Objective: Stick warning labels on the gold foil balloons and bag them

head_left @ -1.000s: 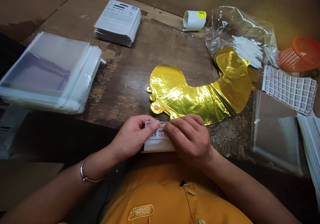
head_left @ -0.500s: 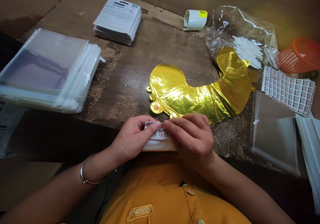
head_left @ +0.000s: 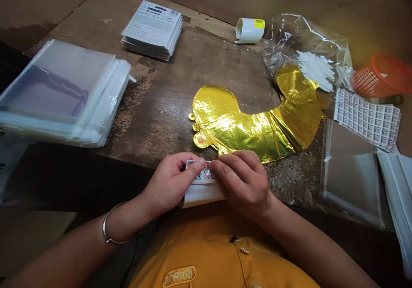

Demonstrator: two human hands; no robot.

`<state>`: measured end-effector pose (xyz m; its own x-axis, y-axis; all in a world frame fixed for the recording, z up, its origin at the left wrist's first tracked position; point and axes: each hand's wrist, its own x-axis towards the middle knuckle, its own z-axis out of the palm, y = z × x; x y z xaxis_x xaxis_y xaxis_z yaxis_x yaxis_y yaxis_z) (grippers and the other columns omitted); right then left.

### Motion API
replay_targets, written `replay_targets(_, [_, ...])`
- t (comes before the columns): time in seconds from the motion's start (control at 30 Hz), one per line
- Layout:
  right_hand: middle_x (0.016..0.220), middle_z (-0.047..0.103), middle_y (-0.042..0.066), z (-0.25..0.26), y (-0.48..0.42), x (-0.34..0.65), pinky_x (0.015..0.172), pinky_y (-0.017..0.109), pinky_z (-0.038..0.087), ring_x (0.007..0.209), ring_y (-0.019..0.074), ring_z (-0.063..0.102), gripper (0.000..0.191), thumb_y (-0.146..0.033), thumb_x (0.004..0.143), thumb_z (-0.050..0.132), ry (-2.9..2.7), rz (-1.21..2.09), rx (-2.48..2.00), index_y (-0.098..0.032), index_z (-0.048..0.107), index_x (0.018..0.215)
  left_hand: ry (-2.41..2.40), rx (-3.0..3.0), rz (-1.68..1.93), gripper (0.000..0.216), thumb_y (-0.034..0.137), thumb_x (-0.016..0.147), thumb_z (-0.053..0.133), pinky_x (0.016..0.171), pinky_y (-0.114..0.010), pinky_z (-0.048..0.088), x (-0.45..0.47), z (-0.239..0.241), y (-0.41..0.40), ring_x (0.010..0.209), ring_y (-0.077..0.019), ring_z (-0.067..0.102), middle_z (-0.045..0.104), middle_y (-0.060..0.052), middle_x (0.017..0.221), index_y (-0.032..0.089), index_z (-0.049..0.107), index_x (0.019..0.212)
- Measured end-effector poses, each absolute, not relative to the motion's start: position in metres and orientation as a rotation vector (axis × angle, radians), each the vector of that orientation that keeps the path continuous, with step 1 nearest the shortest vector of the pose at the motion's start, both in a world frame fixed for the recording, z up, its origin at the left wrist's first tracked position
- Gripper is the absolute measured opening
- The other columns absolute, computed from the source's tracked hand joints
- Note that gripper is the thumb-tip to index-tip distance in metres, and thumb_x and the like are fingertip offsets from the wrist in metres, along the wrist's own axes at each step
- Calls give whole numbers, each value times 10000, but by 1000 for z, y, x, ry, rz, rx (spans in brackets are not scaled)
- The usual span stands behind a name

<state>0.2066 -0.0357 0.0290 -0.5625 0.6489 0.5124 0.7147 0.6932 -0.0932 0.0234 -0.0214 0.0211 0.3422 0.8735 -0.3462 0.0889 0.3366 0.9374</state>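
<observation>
My left hand [head_left: 170,180] and my right hand [head_left: 243,180] meet at the table's near edge, both pinched on a small white sticker sheet [head_left: 202,185] printed with warning symbols. The fingertips of both hands touch at its top edge. Just beyond them a flat gold foil balloon [head_left: 254,120] lies curved on the worn wooden table [head_left: 180,90]. A silver bangle sits on my left wrist.
A stack of clear plastic bags [head_left: 61,95] lies at left, printed cards [head_left: 152,28] at the back. A label roll [head_left: 249,29], a bag of white sticks [head_left: 313,60], an orange basket [head_left: 383,75], a sticker sheet [head_left: 367,118] and more clear bags [head_left: 354,172] are at right.
Both hands stay pinched on the small sticker sheet; its lower edge has tipped slightly. The view has shifted a little.
</observation>
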Motion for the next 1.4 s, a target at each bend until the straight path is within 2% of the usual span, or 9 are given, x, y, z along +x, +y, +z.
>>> replay_targets(0.27, [856,698,54,26,-33,211,649,329,434,738,176,550,132,-133,842,595,-2398,-252,-891,-183,655,948,1031,806,626,381,509,755,665,519,-203,337,25,13,-23,548,-84,404,505,36,603,146,582,678])
replay_targets(0.47, [856,696,55,25,-31,216,623,324,454,702,162,552,159,-130,853,563,-2421,-212,-763,-191,660,963,958,566,633,426,526,676,748,513,-200,350,28,7,-22,521,-72,433,545,26,601,131,588,690])
replay_targets(0.57, [831,678,55,31,-34,210,646,322,487,715,164,570,136,-115,839,586,-2331,-78,-896,-181,637,946,958,572,632,406,505,672,761,516,-191,370,27,8,-21,531,-73,466,581,20,624,132,607,713])
replay_targets(0.77, [752,639,9,51,-19,216,651,314,494,707,158,601,56,-188,850,611,-1797,325,-1397,-227,615,810,1053,1037,543,205,362,777,678,614,-234,469,15,21,-22,660,-134,592,673,-17,742,159,658,795])
replay_targets(0.9, [742,648,17,42,8,228,590,315,476,645,157,588,62,-267,845,633,-1498,420,-1516,-219,637,806,969,1860,586,132,246,874,553,824,-295,488,5,30,-12,884,-175,637,700,-48,933,196,672,850])
replay_targets(0.97, [742,648,20,31,17,225,612,319,477,679,163,597,79,-258,823,643,-1576,543,-1531,-204,641,765,897,2224,591,143,211,890,519,1007,-385,412,2,26,-2,1080,-213,607,676,-69,1134,204,660,868])
replay_targets(1.03, [765,647,29,22,22,218,691,346,475,759,182,601,89,-241,801,651,-1691,540,-1579,-193,644,726,873,2455,546,157,198,904,493,1131,-484,260,3,19,9,1235,-248,534,624,-81,1279,198,646,869])
replay_targets(1.1, [770,638,31,15,25,210,748,367,456,797,192,585,104,-236,794,648,-1751,444,-1612,-191,640,701,845,2549,470,174,187,916,470,1164,-522,178,3,10,16,1288,-258,500,602,-99,1323,182,639,875])
replay_targets(1.4, [725,611,21,3,25,202,735,348,422,790,190,540,126,-240,796,642,-1756,400,-1655,-197,628,679,783,2574,482,166,121,895,472,1194,-485,108,2,-5,17,1308,-241,487,602,-127,1322,151,629,941])
